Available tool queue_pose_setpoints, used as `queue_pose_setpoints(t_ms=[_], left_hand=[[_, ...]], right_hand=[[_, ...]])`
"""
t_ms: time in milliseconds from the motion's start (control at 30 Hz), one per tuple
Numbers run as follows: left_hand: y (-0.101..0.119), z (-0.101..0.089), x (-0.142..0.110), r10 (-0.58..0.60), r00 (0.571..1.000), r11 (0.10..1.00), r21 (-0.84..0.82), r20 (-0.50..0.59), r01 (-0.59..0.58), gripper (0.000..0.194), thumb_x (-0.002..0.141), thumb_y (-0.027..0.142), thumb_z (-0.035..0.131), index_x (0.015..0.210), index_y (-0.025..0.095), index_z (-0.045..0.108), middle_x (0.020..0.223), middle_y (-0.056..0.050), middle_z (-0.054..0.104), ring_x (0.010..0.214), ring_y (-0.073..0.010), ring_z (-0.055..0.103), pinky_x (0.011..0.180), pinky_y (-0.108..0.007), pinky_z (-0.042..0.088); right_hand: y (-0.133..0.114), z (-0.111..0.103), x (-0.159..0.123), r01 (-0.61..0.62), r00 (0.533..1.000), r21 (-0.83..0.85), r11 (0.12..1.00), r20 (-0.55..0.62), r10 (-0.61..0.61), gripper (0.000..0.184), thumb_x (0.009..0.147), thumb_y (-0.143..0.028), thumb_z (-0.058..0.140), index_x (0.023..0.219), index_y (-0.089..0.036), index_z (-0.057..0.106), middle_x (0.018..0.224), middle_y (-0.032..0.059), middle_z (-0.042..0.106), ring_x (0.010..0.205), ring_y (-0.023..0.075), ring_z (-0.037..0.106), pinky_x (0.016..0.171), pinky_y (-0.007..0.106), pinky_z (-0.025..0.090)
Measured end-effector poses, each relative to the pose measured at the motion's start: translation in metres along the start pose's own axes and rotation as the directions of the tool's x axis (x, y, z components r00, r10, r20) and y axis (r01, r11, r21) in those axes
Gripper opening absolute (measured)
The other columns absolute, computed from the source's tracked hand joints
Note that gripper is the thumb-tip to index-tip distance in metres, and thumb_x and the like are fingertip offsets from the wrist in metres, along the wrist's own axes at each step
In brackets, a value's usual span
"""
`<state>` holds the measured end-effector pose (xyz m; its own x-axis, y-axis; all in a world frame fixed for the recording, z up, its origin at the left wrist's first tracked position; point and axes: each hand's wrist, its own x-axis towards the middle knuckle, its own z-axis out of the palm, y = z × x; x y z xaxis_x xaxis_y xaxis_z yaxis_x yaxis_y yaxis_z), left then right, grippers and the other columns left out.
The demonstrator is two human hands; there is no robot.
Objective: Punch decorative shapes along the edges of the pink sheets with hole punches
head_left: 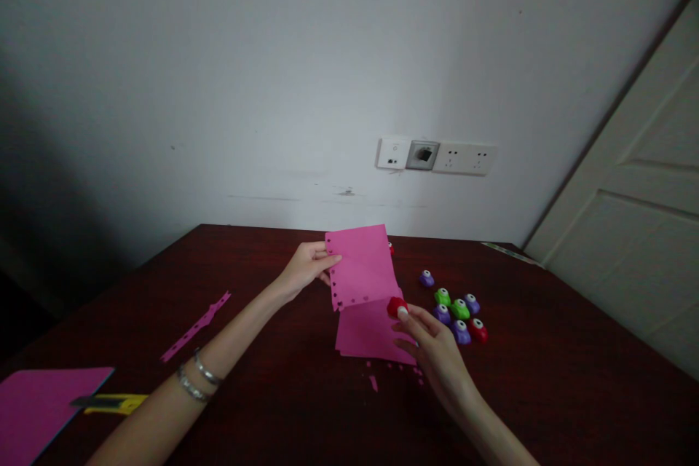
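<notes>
My left hand point(306, 266) pinches the left edge of a pink sheet point(363, 266) and holds it lifted above the dark red table point(546, 378). A row of small punched holes runs along the sheet's left and lower edges. More pink sheets point(365, 335) lie flat beneath it. My right hand point(429, 342) grips a small red paper punch point(396, 306) at the lifted sheet's lower right corner, with the thumb on top.
Several small punches, green, purple and red point(459, 314), cluster right of the sheets. Pink scraps point(374, 381) lie in front. A punched pink strip point(196, 326), another pink sheet point(44, 400) and a yellow utility knife point(112, 402) lie at left. Wall sockets point(437, 156) are behind.
</notes>
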<state>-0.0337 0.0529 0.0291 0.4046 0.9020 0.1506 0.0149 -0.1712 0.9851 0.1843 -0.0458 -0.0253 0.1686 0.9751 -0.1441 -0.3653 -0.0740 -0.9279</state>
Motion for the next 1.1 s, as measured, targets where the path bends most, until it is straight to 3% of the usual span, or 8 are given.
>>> queue_pose_setpoints(t_ms=[1100], left_hand=[[-0.0007,0.002,0.0004,0.019,1.0,1.0,-0.006,-0.023,-0.019,0.04,0.073,0.03,0.062,0.107,0.01,0.059,0.083,-0.01,0.065,0.065,-0.0153,0.06,0.055,-0.028,0.05]], right_hand=[[-0.0029,0.0038,-0.004,0.006,1.0,0.0,1.0,-0.019,-0.006,0.036,0.054,-0.038,0.077,0.08,-0.016,0.063,0.075,0.0025,0.062,0.068,0.0148,0.057,0.055,0.024,0.049]])
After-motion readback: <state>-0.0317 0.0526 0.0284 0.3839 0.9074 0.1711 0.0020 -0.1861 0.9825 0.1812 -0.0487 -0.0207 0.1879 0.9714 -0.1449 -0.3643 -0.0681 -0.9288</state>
